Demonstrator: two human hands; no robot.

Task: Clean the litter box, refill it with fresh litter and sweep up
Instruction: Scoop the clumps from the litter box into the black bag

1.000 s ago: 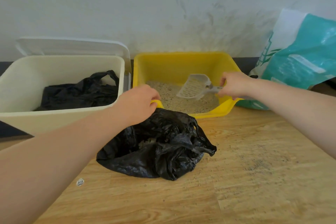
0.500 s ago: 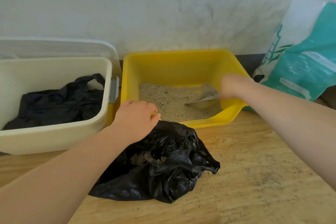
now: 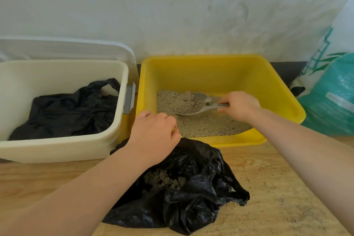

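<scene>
Head view: wooden floor [image 3: 287, 188], scattered grit, meets a scuffed white wall [image 3: 172, 5].

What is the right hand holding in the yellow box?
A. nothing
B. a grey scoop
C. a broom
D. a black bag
B: the right hand grips the handle of a grey scoop that sits in the litter inside the yellow litter box, with a clump on it.

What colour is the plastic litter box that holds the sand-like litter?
The square plastic litter box is bright yellow, clearest in the head view.
</scene>
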